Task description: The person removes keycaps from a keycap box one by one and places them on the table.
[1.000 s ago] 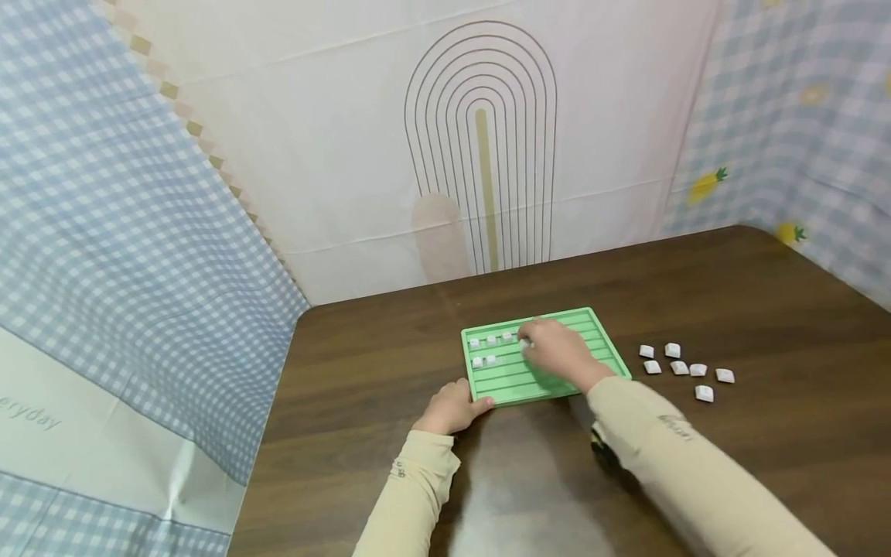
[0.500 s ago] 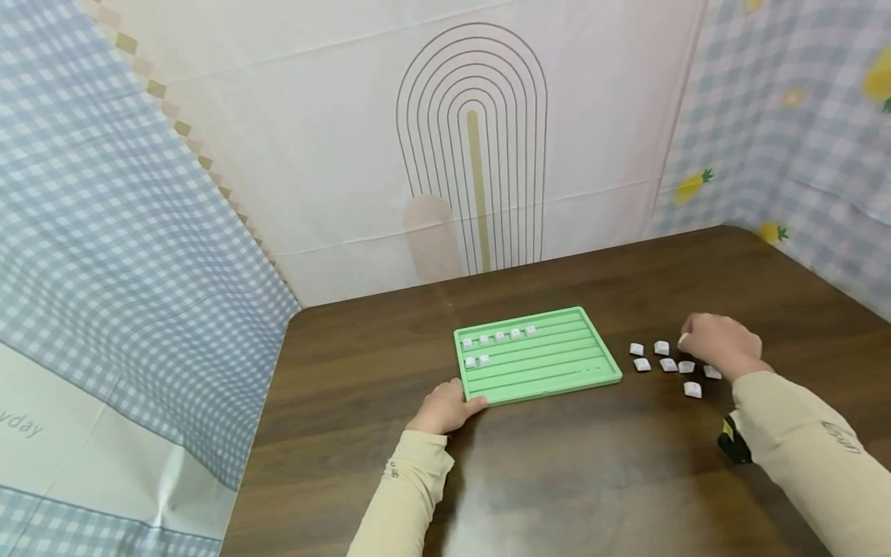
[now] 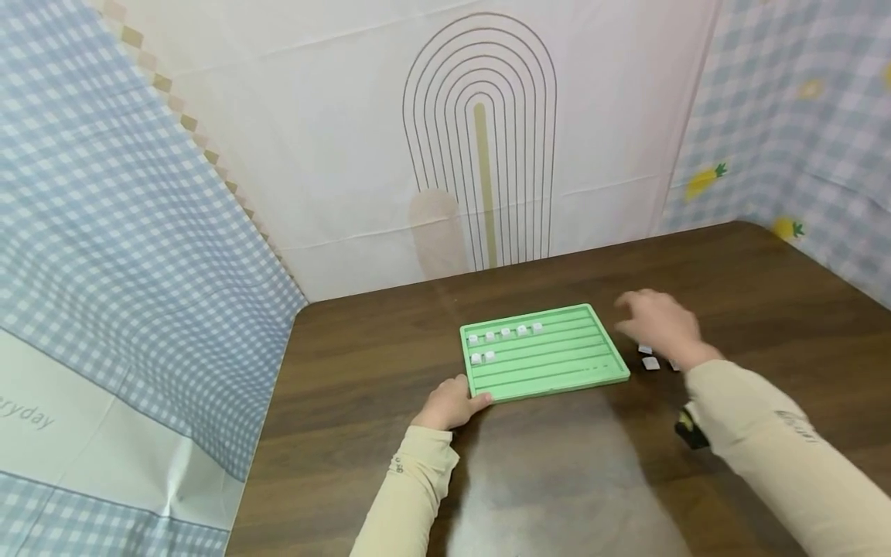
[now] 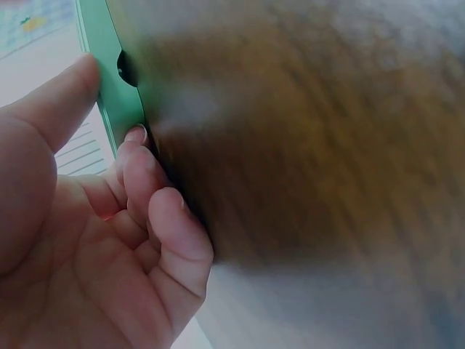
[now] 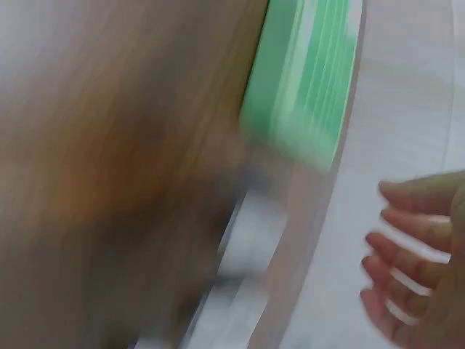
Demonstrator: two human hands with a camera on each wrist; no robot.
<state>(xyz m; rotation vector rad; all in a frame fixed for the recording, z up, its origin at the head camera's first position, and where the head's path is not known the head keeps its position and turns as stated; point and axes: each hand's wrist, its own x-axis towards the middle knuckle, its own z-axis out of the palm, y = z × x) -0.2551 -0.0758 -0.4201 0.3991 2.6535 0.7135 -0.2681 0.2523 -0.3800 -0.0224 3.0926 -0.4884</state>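
Observation:
A green ridged tray (image 3: 550,370) lies on the table, with several small white keycaps (image 3: 522,331) in a line along its far slot. In the slot below, a pair of white keycaps (image 3: 490,357) stands at the left end. At the tray's near left corner my left hand (image 3: 448,403) grips the edge, thumb against the green wall and fingers curled at the side. To the right of the tray my right hand (image 3: 657,321) is in the air, blurred, its fingers apart. In the right wrist view its spread fingers (image 5: 418,269) show nothing between them.
Loose white keycaps (image 3: 650,363) lie on the dark wooden table (image 3: 362,363) right of the tray, partly hidden under the right hand. A patterned cloth (image 3: 348,139) hangs behind the table's far edge.
My right hand went from the tray out to the loose keycaps, and has since come back leftward toward the tray. Five-wide far row now shows fully. Left hand stays at the corner.

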